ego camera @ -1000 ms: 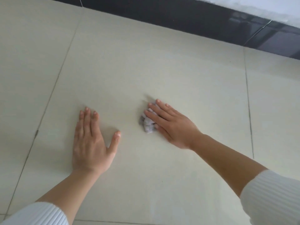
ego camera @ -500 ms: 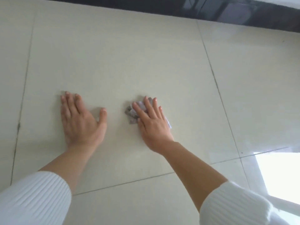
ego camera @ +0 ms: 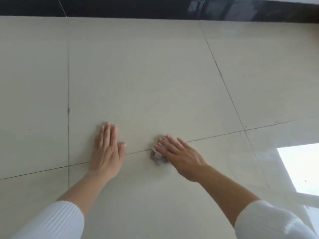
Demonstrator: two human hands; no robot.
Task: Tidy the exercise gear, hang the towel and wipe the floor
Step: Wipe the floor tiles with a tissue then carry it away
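right grip (ego camera: 181, 157) flat-fingered on the rag (ego camera: 157, 158), left grip (ego camera: 107, 150) released on the floor (ego camera: 155, 75), we'd wipe with even pressure.

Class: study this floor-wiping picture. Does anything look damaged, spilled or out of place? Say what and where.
Only one small thing. The grout line left of the left hand carries a dark spot, like a chip or dirt. No spill shows. The crumpled cloth sits under the flat right hand.

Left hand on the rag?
No, the left hand lies flat on the bare floor, apart from the rag, which sits under the right hand.
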